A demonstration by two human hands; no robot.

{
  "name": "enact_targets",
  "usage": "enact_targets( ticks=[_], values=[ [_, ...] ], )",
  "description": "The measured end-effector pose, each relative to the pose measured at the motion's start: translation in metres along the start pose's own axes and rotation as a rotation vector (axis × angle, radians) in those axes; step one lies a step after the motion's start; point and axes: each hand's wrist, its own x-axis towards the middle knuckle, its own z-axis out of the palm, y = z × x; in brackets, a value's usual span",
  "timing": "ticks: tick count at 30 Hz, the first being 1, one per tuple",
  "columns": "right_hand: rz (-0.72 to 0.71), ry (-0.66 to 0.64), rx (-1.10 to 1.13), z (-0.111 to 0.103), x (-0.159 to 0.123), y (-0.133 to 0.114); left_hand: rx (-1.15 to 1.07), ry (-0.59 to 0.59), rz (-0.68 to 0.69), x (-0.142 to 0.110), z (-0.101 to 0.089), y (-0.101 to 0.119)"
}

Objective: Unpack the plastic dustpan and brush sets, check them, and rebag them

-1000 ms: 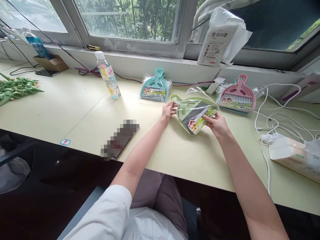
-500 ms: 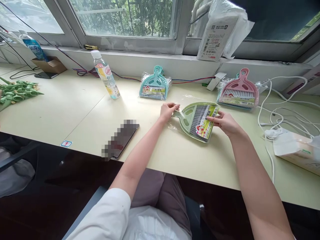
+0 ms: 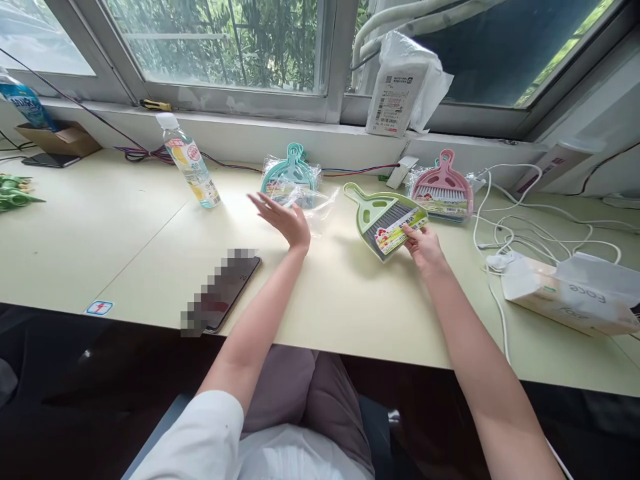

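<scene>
A green dustpan and brush set, with a printed label across its grey bristles, is held at its lower right by my right hand, handle toward the upper left. Fingers spread, my left hand is raised over the table to the left of the set. A crumpled clear plastic bag is just behind and beside that hand; whether they touch I cannot tell. Behind it sits a wrapped teal dustpan set. A pink dustpan set lies at the back right.
A phone lies near the table's front edge. At the back left stands a drink bottle. White cables and a tissue box are on the right. A paper pack leans on the sill.
My left hand has let go of the handle, moved left and opened. The green set is now out of its clear bag and tilted in my right hand. The camera view has shifted right.
</scene>
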Motion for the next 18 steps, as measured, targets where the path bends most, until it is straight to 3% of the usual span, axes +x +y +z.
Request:
enact_targets(
  ticks=[2, 3, 7, 9, 11, 13, 18],
  values=[
    [0.005, -0.021, 0.034, 0.014, -0.009, 0.0, -0.067, -0.028, 0.053, -0.011, 0.007, 0.006],
    [0.007, -0.037, 0.047, 0.021, -0.014, -0.002, -0.123, -0.128, 0.045, -0.016, 0.012, 0.006],
    [0.015, -0.132, 0.037, 0.041, -0.034, -0.018, -0.369, -0.784, -0.213, -0.032, 0.039, -0.008],
    [0.031, -0.169, -0.029, 0.041, -0.039, -0.03, -0.432, -0.937, -0.29, -0.035, 0.048, -0.02],
    [0.051, -0.179, -0.177, 0.034, -0.039, -0.041, -0.42, -0.926, -0.322, -0.033, 0.052, -0.029],
    [0.042, -0.105, -0.445, 0.02, -0.037, -0.05, -0.356, -0.847, -0.346, -0.03, 0.052, -0.032],
    [-0.209, 0.315, -1.296, -0.014, -0.031, -0.059, -0.207, -0.764, -0.269, -0.025, 0.051, -0.03]
  ],
)
